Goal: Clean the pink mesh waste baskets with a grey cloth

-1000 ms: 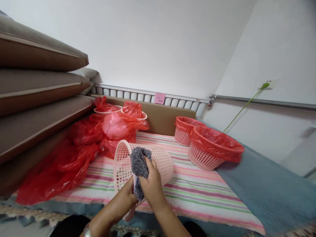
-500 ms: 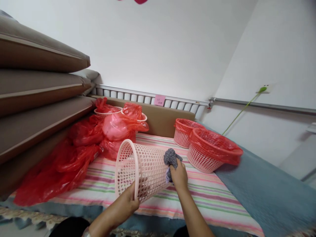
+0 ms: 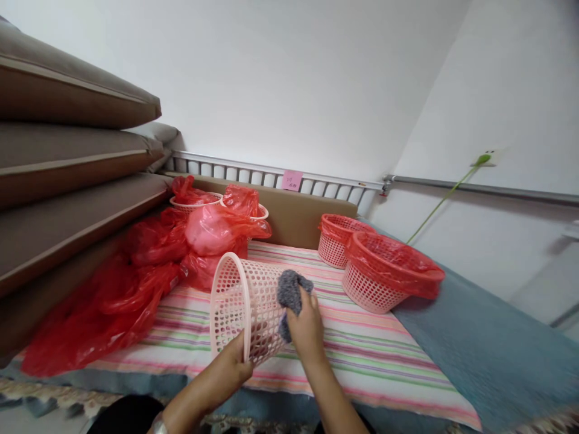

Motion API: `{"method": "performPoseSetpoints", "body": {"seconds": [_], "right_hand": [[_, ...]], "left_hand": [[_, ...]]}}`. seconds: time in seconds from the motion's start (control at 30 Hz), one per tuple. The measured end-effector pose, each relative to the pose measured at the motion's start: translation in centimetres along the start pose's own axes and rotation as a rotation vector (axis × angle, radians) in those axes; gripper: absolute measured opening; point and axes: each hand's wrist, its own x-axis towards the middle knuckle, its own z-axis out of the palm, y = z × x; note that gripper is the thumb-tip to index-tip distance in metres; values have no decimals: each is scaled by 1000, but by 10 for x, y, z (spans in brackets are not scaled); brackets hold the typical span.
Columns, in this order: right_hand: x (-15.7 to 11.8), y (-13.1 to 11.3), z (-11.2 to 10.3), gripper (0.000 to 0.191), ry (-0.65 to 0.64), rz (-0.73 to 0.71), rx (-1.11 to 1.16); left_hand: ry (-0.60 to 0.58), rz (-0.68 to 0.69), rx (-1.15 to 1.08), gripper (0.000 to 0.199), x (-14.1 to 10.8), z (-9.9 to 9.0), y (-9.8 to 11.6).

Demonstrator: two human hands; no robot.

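Note:
A pale pink perforated wastebasket (image 3: 262, 289) lies tilted on its side above the striped cloth, its round mouth facing left. My left hand (image 3: 233, 364) grips its rim at the lower front, thumb outside and the other fingers partly hidden inside. In my right hand (image 3: 305, 319) is a bunched grey cloth (image 3: 292, 290), pressed against the basket's outer wall near the base. The fingers of that hand are wrapped round the cloth. Part of the basket's base end is hidden behind the cloth and right hand.
Two baskets lined with red bags, one nearer (image 3: 375, 289) and one behind (image 3: 332, 248), stand at the right. Red plastic bags (image 3: 131, 301) heap at the left beside stacked brown cushions (image 3: 76, 205). A striped cloth (image 3: 362, 361) covers the surface; a radiator (image 3: 257, 175) runs behind.
My right hand has moved left along the basket's wall with the grey cloth. My left hand still holds the rim, and the basket has barely shifted.

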Motion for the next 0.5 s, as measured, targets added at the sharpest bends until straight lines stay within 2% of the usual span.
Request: {"method": "performPoseSetpoints", "body": {"seconds": [0.13, 0.23, 0.37, 0.5], "right_hand": [[-40, -43, 7, 64, -73, -201, 221], [-56, -59, 7, 64, -89, -298, 334], [-47, -49, 8, 69, -86, -342, 306], [-15, -18, 9, 65, -40, -225, 168]], "left_hand": [[105, -14, -15, 65, 2, 2, 1], [162, -25, 15, 58, 1, 3, 2], [159, 24, 52, 59, 0, -1, -7], [37, 84, -2, 69, 0, -6, -17]]}}
